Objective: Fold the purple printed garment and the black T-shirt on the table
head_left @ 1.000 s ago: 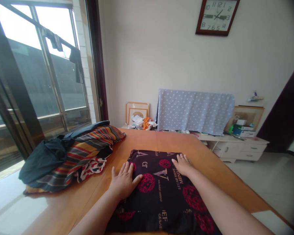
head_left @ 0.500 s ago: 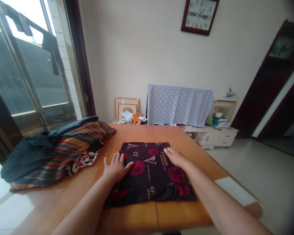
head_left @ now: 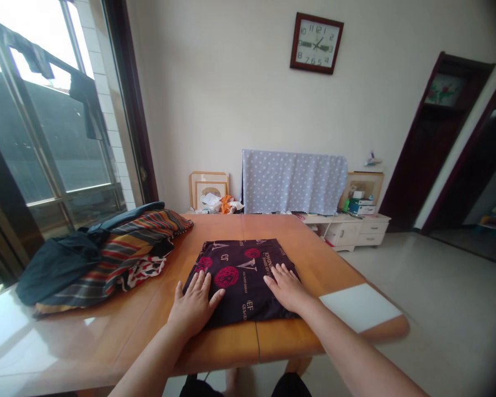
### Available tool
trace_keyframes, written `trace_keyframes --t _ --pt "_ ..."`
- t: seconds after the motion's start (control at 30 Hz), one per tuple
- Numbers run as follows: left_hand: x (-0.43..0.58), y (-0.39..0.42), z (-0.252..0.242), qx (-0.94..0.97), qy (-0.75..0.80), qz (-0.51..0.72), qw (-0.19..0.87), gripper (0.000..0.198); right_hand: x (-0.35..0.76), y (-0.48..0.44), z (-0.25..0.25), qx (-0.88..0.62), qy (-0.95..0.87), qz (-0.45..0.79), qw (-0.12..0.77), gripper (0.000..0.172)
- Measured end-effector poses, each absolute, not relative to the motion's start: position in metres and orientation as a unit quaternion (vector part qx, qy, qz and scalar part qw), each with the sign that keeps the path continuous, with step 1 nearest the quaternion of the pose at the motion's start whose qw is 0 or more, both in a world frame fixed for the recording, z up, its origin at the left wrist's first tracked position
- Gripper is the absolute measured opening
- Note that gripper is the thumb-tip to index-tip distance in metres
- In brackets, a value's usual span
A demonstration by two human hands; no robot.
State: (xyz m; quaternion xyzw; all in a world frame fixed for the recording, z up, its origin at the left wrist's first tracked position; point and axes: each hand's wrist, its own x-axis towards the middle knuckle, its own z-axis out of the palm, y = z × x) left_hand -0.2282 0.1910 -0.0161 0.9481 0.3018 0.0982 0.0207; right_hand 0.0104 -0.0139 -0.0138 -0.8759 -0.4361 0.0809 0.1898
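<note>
A dark purple cloth with red round emblems and gold lettering lies folded into a flat rectangle near the front edge of the wooden table. My left hand rests flat on its left front part, fingers spread and thumb pointing inward. On the right side of the cloth lies my right hand, palm down with the fingers stretched out. Neither hand grasps the fabric. The parts of the cloth under both palms are hidden.
A heap of clothes, striped and dark, lies on the left of the table. A white sheet-like patch is at the right front corner. Behind stand a low white cabinet and something draped with a polka-dot cloth.
Both hands have slid toward me over the cloth, staying flat on it. The cloth's front edge now looks straighter. The view has tilted, showing my legs below the table.
</note>
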Motion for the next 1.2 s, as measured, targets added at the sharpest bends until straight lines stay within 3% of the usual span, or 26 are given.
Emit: trace_keyframes --t 0.27,0.4,0.5,0.57,0.7,0.87,1.07,1.2 --pt "-0.234 0.210 -0.017 0.952 0.287 0.094 0.038 0.087 0.012 -0.024 -0.020 -0.871 -0.446 0.079 0.189 0.087" --pt "-0.236 0.206 -0.012 0.950 0.286 0.111 0.057 0.080 0.022 -0.028 -0.019 -0.849 -0.434 0.076 0.292 0.076" --pt "-0.240 0.194 -0.004 0.949 0.253 0.175 0.068 0.066 0.034 -0.047 -0.014 -0.842 -0.377 0.027 0.385 0.061" --pt "-0.244 0.181 0.002 0.951 0.207 0.208 0.095 0.054 0.039 -0.066 -0.009 -0.852 -0.335 -0.001 0.403 0.047" --pt "-0.253 0.152 0.011 0.949 0.126 0.206 0.201 0.035 0.036 -0.100 -0.007 -0.873 -0.307 -0.009 0.380 0.032" --pt "-0.261 0.135 0.007 0.942 0.107 0.194 0.251 0.029 0.011 -0.121 -0.012 -0.884 -0.324 0.020 0.336 0.015" --pt "-0.261 0.139 0.001 0.940 0.093 0.214 0.248 0.012 -0.016 -0.134 -0.010 -0.868 -0.410 0.068 0.273 0.026" --pt "-0.258 0.141 0.001 0.938 0.095 0.218 0.251 0.012 -0.017 -0.136 -0.009 -0.870 -0.417 0.033 0.262 0.018"
